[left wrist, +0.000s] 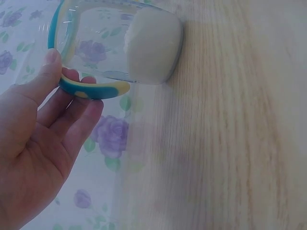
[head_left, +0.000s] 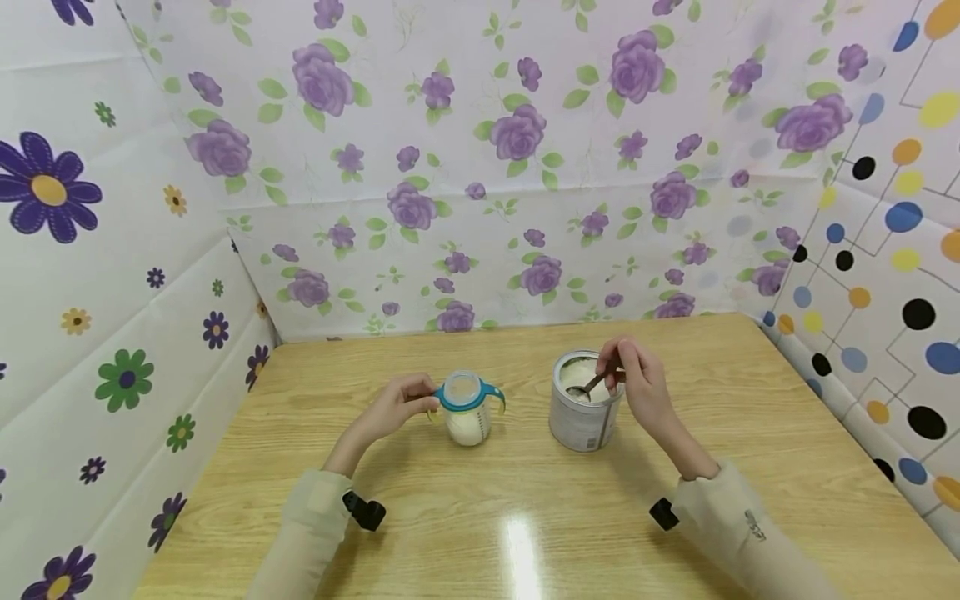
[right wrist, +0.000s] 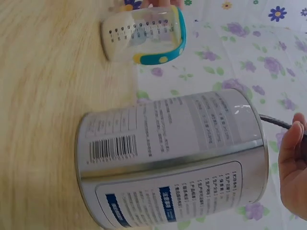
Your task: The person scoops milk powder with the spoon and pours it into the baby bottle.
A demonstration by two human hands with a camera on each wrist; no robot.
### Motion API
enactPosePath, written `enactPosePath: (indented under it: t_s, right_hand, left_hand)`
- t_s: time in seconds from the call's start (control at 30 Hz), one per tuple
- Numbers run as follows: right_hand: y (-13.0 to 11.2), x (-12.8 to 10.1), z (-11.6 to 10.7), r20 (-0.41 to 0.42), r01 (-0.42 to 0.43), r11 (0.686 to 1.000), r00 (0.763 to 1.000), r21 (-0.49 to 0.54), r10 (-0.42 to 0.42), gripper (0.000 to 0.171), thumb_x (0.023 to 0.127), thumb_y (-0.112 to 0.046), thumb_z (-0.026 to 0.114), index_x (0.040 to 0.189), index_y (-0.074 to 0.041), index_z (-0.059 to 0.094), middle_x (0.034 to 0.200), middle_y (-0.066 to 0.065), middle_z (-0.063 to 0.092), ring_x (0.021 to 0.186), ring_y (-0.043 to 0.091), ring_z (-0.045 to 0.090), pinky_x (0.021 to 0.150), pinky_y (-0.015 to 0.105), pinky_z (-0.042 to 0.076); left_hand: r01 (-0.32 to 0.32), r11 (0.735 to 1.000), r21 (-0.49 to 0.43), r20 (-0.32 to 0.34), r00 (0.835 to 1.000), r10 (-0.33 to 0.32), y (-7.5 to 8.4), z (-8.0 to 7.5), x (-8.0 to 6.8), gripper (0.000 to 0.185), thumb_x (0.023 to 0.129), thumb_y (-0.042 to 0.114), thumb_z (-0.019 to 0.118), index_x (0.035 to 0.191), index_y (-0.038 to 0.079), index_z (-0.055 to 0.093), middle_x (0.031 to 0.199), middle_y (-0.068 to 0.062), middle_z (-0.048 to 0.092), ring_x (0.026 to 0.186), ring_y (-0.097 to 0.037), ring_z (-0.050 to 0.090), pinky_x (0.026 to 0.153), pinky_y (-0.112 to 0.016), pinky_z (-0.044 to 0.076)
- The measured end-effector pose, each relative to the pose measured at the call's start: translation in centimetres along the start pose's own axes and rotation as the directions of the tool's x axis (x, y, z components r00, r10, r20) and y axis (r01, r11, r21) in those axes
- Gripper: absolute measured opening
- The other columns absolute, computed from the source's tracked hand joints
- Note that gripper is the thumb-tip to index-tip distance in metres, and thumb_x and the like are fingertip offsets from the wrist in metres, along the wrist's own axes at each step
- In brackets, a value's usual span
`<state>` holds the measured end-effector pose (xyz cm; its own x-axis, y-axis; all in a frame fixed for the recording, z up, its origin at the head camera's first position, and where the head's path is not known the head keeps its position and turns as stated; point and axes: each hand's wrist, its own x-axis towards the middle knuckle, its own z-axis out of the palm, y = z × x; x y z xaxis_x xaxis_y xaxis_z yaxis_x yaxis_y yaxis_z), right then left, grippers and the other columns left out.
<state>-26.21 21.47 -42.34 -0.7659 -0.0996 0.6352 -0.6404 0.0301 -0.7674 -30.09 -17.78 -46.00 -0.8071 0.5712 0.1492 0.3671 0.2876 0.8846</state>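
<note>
A clear baby bottle (head_left: 468, 423) with a teal and yellow two-handled collar stands upright on the table, white powder filling its lower part. My left hand (head_left: 399, 406) holds one of the collar's handles (left wrist: 91, 90) between thumb and fingers. To the right stands an open metal can (head_left: 582, 427) of white powder, its printed label and barcode facing the right wrist camera. My right hand (head_left: 636, 379) grips a dark-handled spoon (head_left: 592, 384) over the can's mouth. The spoon's bowl is at the powder, inside the rim. In the right wrist view the can hides the bowl.
Both things stand on a wooden table (head_left: 450, 517), a short gap between them. Behind rises a cloth with purple flowers (head_left: 517, 133). Patterned cloths also flank the table at left (head_left: 127, 379) and right (head_left: 918, 312).
</note>
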Motion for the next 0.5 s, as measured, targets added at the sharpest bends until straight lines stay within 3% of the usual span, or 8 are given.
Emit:
enactPosePath:
  t_s: [0.1,0.2,0.3,0.4,0.5]
  right_hand:
    - [0.2,0.0,-0.1,-0.087,-0.114,0.993,0.989,0.04,0.117,0.045,0.108,-0.022,0.029,0.089,0.012,0.052,0.074,0.002,0.06,0.052,0.011,0.051,0.044,0.022,0.047]
    - [0.2,0.2,-0.2,-0.16,-0.267,0.955,0.945,0.133,0.286,0.044,0.108,-0.028,0.031,0.089,0.006,0.053,0.075,0.0,0.062,0.055,0.009,0.054,0.047,0.02,0.049]
    - [0.0,0.4,-0.5,-0.187,-0.396,0.874,0.871,0.281,0.454,0.038,0.107,-0.026,0.031,0.088,-0.002,0.053,0.077,0.0,0.063,0.058,0.008,0.055,0.051,0.018,0.05]
    - [-0.2,0.5,-1.1,-0.167,-0.47,0.79,0.809,0.392,0.564,0.034,0.107,-0.021,0.027,0.089,-0.005,0.051,0.079,0.0,0.063,0.06,0.008,0.056,0.054,0.017,0.051]
    - [-0.3,0.5,-1.7,-0.137,-0.499,0.721,0.77,0.48,0.623,0.034,0.107,-0.019,0.025,0.09,-0.006,0.05,0.079,0.0,0.064,0.061,0.009,0.058,0.056,0.017,0.052]
  left_hand:
    - [-0.004,1.0,0.001,0.001,1.0,0.004,0.0,0.0,0.0,0.008,0.097,0.009,0.057,0.1,0.004,0.062,0.098,-0.027,0.066,0.086,-0.035,0.064,0.08,-0.057,0.051]
    - [-0.016,1.0,0.003,0.0,1.0,0.016,-0.1,-0.1,0.1,0.007,0.097,0.008,0.057,0.1,0.003,0.061,0.097,-0.026,0.066,0.085,-0.035,0.064,0.079,-0.057,0.051]
    - [-0.017,1.0,0.0,-0.003,1.0,0.017,-0.2,-0.1,0.1,0.008,0.097,0.009,0.057,0.1,0.003,0.061,0.096,-0.026,0.066,0.084,-0.034,0.064,0.079,-0.057,0.051]
    - [-0.006,1.0,-0.004,-0.004,1.0,0.006,-0.2,-0.1,0.1,0.009,0.097,0.011,0.058,0.099,0.004,0.062,0.096,-0.024,0.067,0.084,-0.03,0.065,0.08,-0.058,0.051]
    - [-0.003,1.0,-0.006,-0.004,1.0,0.003,-0.3,-0.1,0.1,0.01,0.097,0.012,0.058,0.099,0.003,0.061,0.096,-0.022,0.067,0.084,-0.027,0.065,0.08,-0.057,0.051]
